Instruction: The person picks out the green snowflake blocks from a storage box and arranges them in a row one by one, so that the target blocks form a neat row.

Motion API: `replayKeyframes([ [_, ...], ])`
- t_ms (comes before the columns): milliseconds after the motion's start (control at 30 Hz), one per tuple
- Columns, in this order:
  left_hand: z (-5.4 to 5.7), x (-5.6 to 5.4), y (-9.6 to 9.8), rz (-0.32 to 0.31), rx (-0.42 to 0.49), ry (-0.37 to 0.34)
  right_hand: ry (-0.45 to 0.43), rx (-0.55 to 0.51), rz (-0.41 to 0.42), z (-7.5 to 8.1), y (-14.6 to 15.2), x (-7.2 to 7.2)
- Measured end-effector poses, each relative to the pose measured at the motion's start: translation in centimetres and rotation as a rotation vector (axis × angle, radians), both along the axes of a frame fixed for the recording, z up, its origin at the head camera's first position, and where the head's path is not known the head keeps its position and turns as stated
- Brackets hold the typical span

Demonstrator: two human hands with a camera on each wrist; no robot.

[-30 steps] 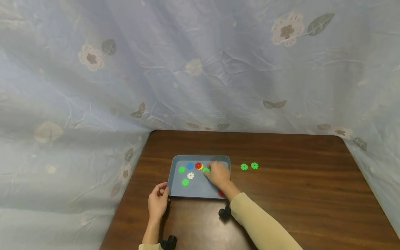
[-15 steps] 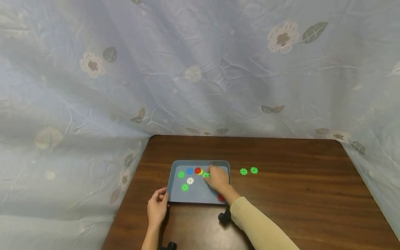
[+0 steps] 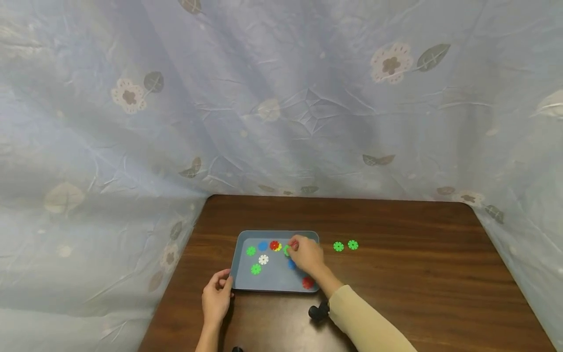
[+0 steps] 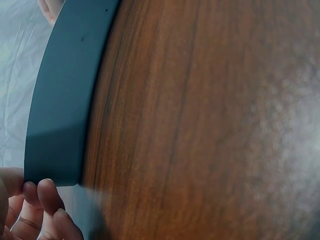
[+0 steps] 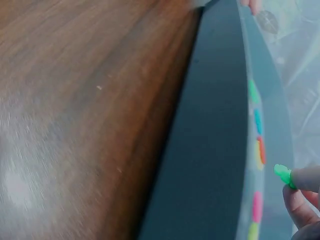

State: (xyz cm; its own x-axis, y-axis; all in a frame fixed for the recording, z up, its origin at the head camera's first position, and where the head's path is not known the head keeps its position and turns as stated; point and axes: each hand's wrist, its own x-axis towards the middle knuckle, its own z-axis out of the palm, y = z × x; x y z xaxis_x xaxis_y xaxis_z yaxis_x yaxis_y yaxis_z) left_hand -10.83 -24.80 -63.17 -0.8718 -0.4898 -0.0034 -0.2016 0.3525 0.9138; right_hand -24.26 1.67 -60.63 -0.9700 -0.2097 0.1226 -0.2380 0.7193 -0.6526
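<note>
A grey tray (image 3: 281, 283) lies on the table with several notched plastic discs in it. My left hand (image 3: 216, 300) holds the tray's near left corner, its thumb and fingertips at the rim (image 4: 52, 170). Over the tray's right half, my right hand (image 3: 308, 254) pinches a green notched disc (image 5: 283, 174) between thumb and finger. Left of it a red disc (image 3: 274, 245) overlaps a yellow disc (image 3: 278, 247). A blue disc (image 3: 263, 246), a white disc (image 3: 263, 259) and two green ones lie farther left. Another blue disc (image 3: 292, 264) is partly hidden by my right hand.
A red disc (image 3: 308, 282) lies in the tray's near right corner. Two green discs, one of them the outer disc (image 3: 353, 245), lie on the wooden table (image 3: 418, 274) right of the tray. A patterned curtain (image 3: 281, 98) hangs behind and beside the table.
My right hand has taken up the green disc and risen slightly. The blue disc beneath it and the near red disc show more. My left hand stays at the tray corner.
</note>
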Motion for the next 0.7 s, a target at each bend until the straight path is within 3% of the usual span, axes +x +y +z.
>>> replayKeyframes([
  [367, -0.2, -0.4, 0.1, -0.022, -0.016, 0.022, -0.019, -0.118, -0.079, 2.6, 3.8, -0.7],
  [700, -0.2, -0.2, -0.2, -0.03, -0.027, 0.015, -0.033, -0.131, -0.185, 2.9, 8.6, -1.3],
])
